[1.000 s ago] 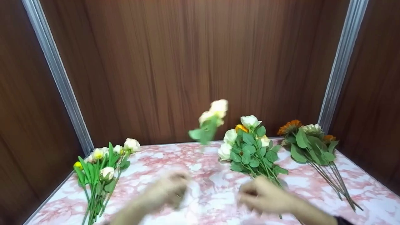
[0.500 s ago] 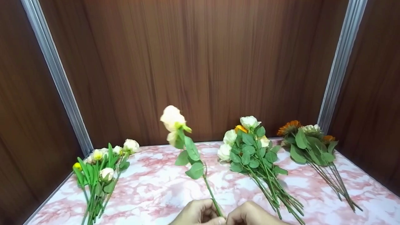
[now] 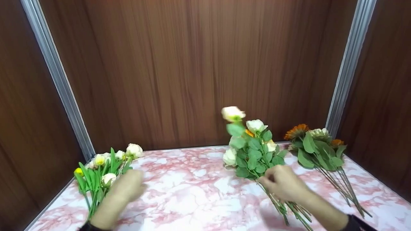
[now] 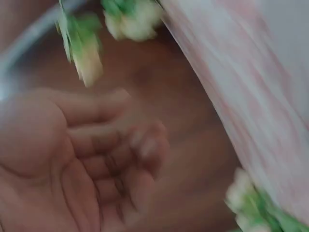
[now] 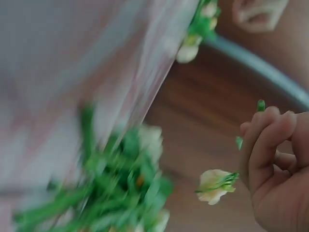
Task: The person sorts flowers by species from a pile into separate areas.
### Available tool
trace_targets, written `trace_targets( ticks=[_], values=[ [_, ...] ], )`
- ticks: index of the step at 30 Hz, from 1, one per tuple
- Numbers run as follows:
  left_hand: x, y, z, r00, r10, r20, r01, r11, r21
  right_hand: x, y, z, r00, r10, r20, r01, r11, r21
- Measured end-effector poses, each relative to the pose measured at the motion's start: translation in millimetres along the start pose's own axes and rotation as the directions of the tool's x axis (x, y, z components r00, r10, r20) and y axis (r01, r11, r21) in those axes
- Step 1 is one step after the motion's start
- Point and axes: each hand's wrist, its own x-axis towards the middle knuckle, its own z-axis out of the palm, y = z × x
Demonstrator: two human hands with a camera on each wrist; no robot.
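My right hand [image 3: 282,183] pinches the stem of a pale cream rose [image 3: 233,114], held upright with its green leaves overlapping the middle bunch. In the right wrist view, a short green stem end [image 5: 260,105] pokes out past the curled fingers, and the rose head [image 5: 213,186] shows to their left. That middle bunch of roses [image 3: 256,154] lies on the table below, white and yellow blooms among many leaves. My left hand [image 3: 130,186], blurred, hovers by the left bunch of flowers [image 3: 93,179]. Its fingers [image 4: 108,104] are loosely bent with nothing in them.
Orange and whitish flowers with bare stems form another bunch [image 3: 322,147] at the right. Everything lies on a pink-and-white marbled table [image 3: 186,199]. Brown wood-grain panels [image 3: 199,70] with metal corner posts [image 3: 61,77] enclose the back and sides.
Both hands were together at the front centre with the rose. Now they are apart: the right has carried the rose rightward to the middle bunch, and the left has let go and moved left.
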Motion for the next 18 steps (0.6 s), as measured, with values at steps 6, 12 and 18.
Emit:
trace_targets(
  ticks=[6, 12, 18],
  values=[
    [9.4, -66.4, 0.1, 0.990, -0.143, 0.007, 0.140, 0.976, 0.166, 13, 39, -7, 0.997, -0.016, -0.071, -0.006, 0.955, -0.297],
    [12.3, -99.1, 12.5, 0.971, -0.166, 0.174, 0.140, 0.978, 0.153, 14, 64, -8, 0.992, 0.056, 0.115, -0.022, 0.961, -0.275],
    [14.1, -110.5, 17.4, 0.941, -0.178, 0.288, 0.173, 0.984, 0.042, 15, 68, -6, 0.983, 0.122, 0.139, -0.078, 0.954, -0.291]
  ],
)
